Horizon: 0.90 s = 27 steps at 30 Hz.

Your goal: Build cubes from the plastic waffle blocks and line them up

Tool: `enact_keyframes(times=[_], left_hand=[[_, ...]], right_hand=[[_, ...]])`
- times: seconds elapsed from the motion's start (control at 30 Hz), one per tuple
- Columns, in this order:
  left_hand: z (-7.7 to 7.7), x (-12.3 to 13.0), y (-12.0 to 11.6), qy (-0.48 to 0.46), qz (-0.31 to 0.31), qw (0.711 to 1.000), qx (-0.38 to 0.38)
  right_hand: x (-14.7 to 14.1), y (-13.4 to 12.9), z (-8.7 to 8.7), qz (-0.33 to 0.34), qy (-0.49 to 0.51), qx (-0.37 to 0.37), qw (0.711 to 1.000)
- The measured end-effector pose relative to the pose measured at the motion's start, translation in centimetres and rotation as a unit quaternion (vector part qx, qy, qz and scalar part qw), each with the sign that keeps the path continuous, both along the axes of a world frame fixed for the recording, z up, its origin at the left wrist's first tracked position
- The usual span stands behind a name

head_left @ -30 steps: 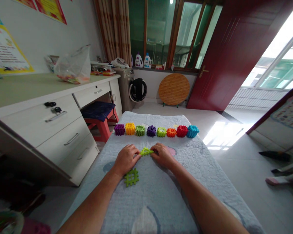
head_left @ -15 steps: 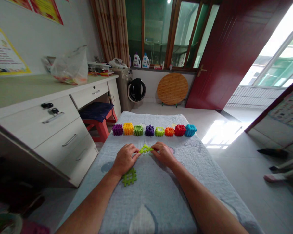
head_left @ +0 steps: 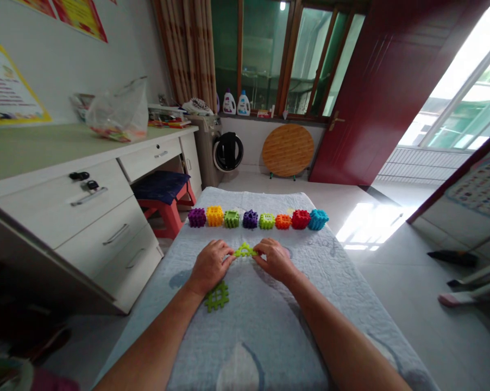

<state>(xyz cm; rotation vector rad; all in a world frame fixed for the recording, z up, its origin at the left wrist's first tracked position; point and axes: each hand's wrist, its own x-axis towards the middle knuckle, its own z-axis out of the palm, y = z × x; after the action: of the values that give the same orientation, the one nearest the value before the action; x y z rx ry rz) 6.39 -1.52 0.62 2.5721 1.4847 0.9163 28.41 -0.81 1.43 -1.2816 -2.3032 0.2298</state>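
Between my hands is a lime-green interlocking block piece (head_left: 245,250) with notched edges, pinched from both sides. My left hand (head_left: 211,264) grips its left end with thumb and fingers. On its right end, my right hand (head_left: 274,257) has the same kind of pinch. A second flat green lattice piece (head_left: 217,297) lies on the cloth just below my left wrist, partly covered by it. Beyond my hands stands a row of assembled cubes, among them a purple cube (head_left: 196,218), a yellow cube (head_left: 215,216), an orange cube (head_left: 283,221) and a blue cube (head_left: 319,219).
A pale blue patterned cloth (head_left: 265,342) covers the table. To the left are a white drawer desk (head_left: 94,217) and a red stool (head_left: 169,217) with a dark top. A washing machine (head_left: 210,146), a round wooden tabletop (head_left: 288,151) and a red door (head_left: 375,98) stand behind.
Both hands keep their pinch on the lime-green piece, which appears slightly tilted compared with before. The view has shifted a little; the cubes and the lattice piece stay where they were.
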Motion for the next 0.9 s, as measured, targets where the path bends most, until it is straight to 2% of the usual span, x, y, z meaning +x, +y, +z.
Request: enact_keyframes(times=[0.2, 0.3, 0.37, 0.47, 0.57, 0.63, 0.77, 0.9], left_hand=[[0.0, -0.1, 0.0, -0.03, 0.006, 0.999, -0.032], [0.2, -0.4, 0.1, -0.06, 0.015, 0.997, -0.047], [0.3, -0.6, 0.3, -0.081, 0.026, 0.995, -0.052], [0.2, -0.9, 0.5, -0.104, 0.037, 0.992, -0.065], [0.0, -1.0, 0.6, -0.115, 0.037, 0.99, -0.072], [0.0, -0.9, 0.5, -0.119, 0.036, 0.989, -0.076], [0.3, -0.7, 0.3, -0.124, 0.041, 0.988, -0.08], [0.5, -0.7, 0.3, -0.124, 0.04, 0.988, -0.08]], right_hand=[[0.0, 0.1, -0.3, 0.016, 0.021, 0.019, 0.999], [0.9, 0.9, -0.3, -0.002, 0.034, 0.036, 0.999], [2.0, 1.9, 0.2, -0.05, 0.044, 0.052, 0.996], [3.5, 3.9, 1.1, -0.168, 0.049, 0.067, 0.982], [4.0, 5.8, 1.8, -0.293, 0.035, 0.045, 0.954], [3.5, 6.7, 2.0, -0.347, 0.027, 0.017, 0.937], [1.9, 7.5, 1.8, -0.395, 0.01, -0.033, 0.918], [0.7, 7.6, 1.8, -0.414, -0.014, -0.067, 0.908]])
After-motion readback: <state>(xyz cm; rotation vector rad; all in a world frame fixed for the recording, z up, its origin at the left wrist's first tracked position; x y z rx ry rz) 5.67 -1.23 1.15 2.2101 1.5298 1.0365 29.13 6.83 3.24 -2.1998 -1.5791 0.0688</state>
